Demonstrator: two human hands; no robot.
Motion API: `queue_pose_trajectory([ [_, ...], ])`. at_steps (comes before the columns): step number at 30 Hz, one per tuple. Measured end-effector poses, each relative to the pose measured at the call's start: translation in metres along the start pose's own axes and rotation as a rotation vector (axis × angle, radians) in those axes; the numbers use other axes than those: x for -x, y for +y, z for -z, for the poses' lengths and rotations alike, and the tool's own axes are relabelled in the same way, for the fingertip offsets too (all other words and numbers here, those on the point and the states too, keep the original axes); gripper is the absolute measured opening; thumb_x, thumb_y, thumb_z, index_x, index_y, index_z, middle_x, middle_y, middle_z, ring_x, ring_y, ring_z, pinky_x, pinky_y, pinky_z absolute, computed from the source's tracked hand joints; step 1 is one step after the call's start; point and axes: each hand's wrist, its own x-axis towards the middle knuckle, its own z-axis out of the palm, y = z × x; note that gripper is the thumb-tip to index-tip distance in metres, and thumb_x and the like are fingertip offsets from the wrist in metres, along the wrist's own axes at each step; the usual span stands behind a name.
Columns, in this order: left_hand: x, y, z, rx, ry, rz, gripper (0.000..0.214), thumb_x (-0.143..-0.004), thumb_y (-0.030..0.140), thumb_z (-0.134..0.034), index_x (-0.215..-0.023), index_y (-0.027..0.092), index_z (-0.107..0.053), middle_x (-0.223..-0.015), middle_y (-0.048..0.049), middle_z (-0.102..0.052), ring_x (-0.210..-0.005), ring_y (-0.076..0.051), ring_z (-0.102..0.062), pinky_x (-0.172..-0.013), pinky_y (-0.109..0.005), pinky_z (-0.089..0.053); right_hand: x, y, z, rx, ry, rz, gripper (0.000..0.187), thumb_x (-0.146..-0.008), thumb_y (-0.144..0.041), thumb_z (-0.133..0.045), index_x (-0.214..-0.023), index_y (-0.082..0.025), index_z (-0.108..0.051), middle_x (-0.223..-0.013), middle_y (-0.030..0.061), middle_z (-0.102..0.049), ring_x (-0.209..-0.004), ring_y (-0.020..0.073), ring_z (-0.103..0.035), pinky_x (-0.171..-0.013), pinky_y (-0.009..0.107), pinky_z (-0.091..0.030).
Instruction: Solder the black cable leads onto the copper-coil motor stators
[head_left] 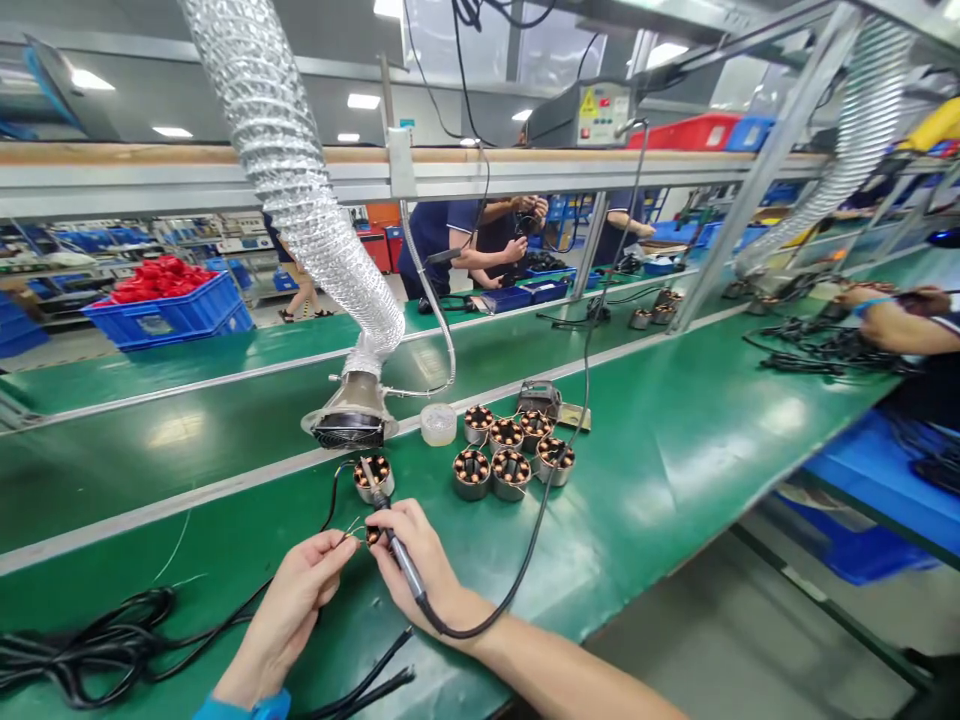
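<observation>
My right hand [420,560] is closed around a black soldering iron [390,530], its tip pointing up toward a round copper-wound coil [373,476] on the green bench. My left hand [300,595] pinches thin wire ends [352,528] of a black cable [330,500] right beside the iron's tip. The iron's cord [525,560] loops away to the right. Several more coils [510,450] sit in a cluster just beyond.
A silver fume hose [300,190] ends in a fan nozzle [349,420] behind the coil. A small clear pot [438,423] stands nearby. Black cables [82,640] lie at left. A blue crate [169,315] holds red parts. Other people work across and at right [892,320].
</observation>
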Motion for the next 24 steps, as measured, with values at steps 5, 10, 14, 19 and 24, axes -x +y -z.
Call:
queue_pose_trajectory([
  [5, 0.006, 0.004, -0.016, -0.082, 0.097, -0.055, 0.053, -0.064, 0.061, -0.079, -0.069, 0.016, -0.052, -0.054, 0.0112, -0.024, -0.045, -0.003, -0.014, -0.042, -0.020, -0.009, -0.002, -0.001, 0.000, -0.019, 0.001, 0.008, 0.036, -0.089, -0.007, -0.051, -0.120, -0.024, -0.058, -0.106, 0.0053, -0.051, -0.093, 0.0149, -0.059, -0.085, 0.028, -0.052],
  [10, 0.004, 0.006, -0.018, -0.117, 0.110, -0.063, 0.051, -0.073, 0.063, -0.071, -0.072, 0.014, -0.059, -0.048, 0.0112, -0.023, -0.043, -0.004, -0.015, -0.042, -0.022, -0.008, -0.007, 0.001, -0.002, -0.030, 0.007, 0.003, 0.032, -0.092, -0.009, -0.051, -0.119, -0.025, -0.058, -0.105, 0.0055, -0.051, -0.085, 0.0142, -0.060, -0.079, 0.027, -0.053],
  [14, 0.003, 0.008, -0.010, -0.072, 0.044, -0.019, 0.054, -0.075, 0.066, -0.069, -0.068, 0.012, -0.060, -0.048, 0.0115, -0.020, -0.043, -0.003, -0.012, -0.042, -0.022, -0.007, -0.007, 0.001, -0.001, -0.021, 0.002, 0.005, 0.031, -0.093, -0.011, -0.051, -0.120, -0.025, -0.058, -0.104, 0.0052, -0.051, -0.081, 0.0135, -0.060, -0.078, 0.028, -0.055],
  [19, 0.004, 0.012, 0.001, -0.020, -0.034, -0.049, 0.045, -0.072, 0.053, -0.078, -0.078, 0.010, -0.066, -0.052, 0.0092, -0.031, -0.045, -0.003, -0.018, -0.043, -0.021, -0.011, -0.006, 0.002, -0.001, -0.011, 0.006, 0.006, 0.030, -0.094, -0.013, -0.052, -0.121, -0.026, -0.057, -0.105, 0.0053, -0.052, -0.081, 0.0135, -0.061, -0.080, 0.028, -0.055],
  [24, 0.002, 0.009, 0.005, -0.005, 0.008, -0.073, 0.039, -0.067, 0.043, -0.084, -0.073, 0.011, -0.063, -0.057, 0.0064, -0.042, -0.044, -0.001, -0.024, -0.043, -0.020, -0.013, -0.006, 0.001, 0.000, -0.007, 0.005, 0.004, 0.029, -0.094, -0.014, -0.052, -0.120, -0.026, -0.057, -0.105, 0.0055, -0.052, -0.081, 0.0139, -0.062, -0.080, 0.029, -0.056],
])
